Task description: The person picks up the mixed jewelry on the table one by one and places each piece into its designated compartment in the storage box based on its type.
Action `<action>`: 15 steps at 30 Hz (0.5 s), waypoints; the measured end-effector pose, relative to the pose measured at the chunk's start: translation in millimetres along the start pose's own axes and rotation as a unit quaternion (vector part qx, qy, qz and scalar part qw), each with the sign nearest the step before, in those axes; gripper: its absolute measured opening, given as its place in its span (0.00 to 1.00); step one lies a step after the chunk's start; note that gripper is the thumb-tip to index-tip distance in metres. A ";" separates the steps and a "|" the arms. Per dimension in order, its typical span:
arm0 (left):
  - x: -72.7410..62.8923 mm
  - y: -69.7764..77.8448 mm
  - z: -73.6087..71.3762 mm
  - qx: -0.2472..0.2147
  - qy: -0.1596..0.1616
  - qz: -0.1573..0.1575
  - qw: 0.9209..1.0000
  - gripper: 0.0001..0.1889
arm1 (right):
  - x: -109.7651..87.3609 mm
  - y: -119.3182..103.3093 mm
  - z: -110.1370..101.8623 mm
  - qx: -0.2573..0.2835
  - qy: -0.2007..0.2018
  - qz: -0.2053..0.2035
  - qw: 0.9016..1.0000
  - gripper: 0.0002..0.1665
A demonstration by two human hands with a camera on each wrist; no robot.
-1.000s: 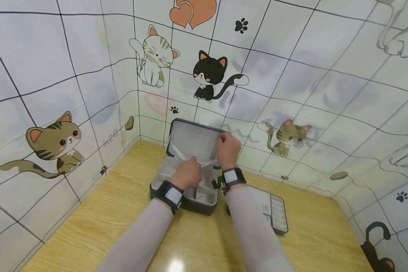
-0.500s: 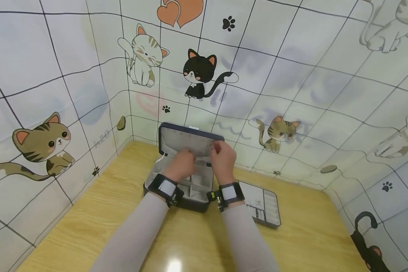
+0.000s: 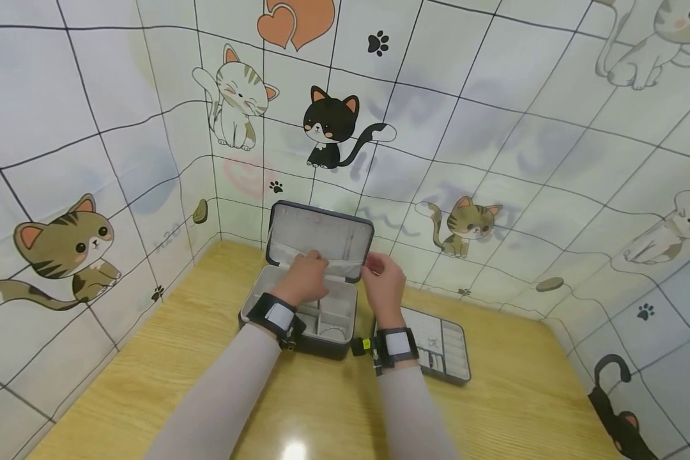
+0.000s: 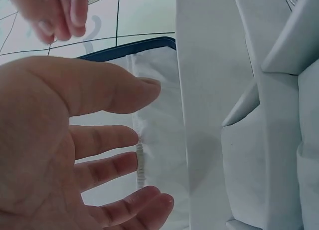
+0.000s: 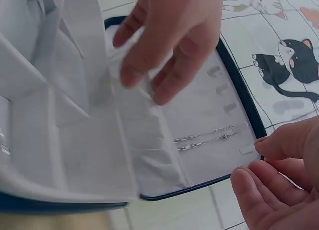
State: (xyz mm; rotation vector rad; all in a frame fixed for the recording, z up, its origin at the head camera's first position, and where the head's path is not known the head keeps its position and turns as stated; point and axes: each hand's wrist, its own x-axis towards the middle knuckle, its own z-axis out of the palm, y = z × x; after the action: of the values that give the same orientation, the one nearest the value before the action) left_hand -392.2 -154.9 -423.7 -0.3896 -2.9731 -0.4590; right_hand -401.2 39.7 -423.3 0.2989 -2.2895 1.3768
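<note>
A dark blue jewelry box (image 3: 322, 348) with a pale lining stands on the table, its lid (image 3: 322, 230) raised. Inside the lid, a silver chain (image 5: 207, 140) hangs in two strands, its lower end running to a gathered fabric pocket (image 5: 149, 155). My left hand (image 3: 303, 279) hovers close over the pocket, fingers loosely bent and thumb apart; nothing shows in its grasp. My right hand (image 3: 384, 289) is beside the lid's right edge, fingers relaxed, and its thumb overlaps that edge in the right wrist view. It holds nothing visible.
Dividers split the box into compartments, and a ring-shaped silver piece (image 3: 333, 332) lies in the front right one. A shallow jewelry tray (image 3: 454, 351) with small pieces lies right of the box, partly behind my right arm. Cat-printed cloth (image 3: 494, 140) surrounds the wooden table (image 3: 299, 409).
The pocket's stretched edge has gone back against the lid. My right hand has come down off the lid's upper right part to its edge, leaving the chain in view. The head view has shifted slightly.
</note>
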 end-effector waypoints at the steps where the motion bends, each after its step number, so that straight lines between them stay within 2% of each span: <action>1: 0.1 0.7 -0.1 -0.002 -0.002 -0.002 1.000 0.30 | -4.7 1.7 -1.0 0.007 0.001 0.012 1.000 0.18; 8: 1.5 0.1 1.8 -0.017 -0.004 0.003 1.000 0.31 | -31.9 15.6 -2.1 0.011 -0.005 0.073 0.997 0.17; 15: -0.2 2.9 1.8 -0.045 -0.029 -0.006 0.999 0.34 | -46.5 26.3 -3.5 0.012 -0.008 0.095 0.995 0.18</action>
State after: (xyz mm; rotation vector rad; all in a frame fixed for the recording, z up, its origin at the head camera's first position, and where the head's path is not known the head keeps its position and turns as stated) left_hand -391.4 -151.7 -424.6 -0.4010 -3.0201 -0.5937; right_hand -370.2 53.3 -464.7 0.1034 -2.3671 1.4987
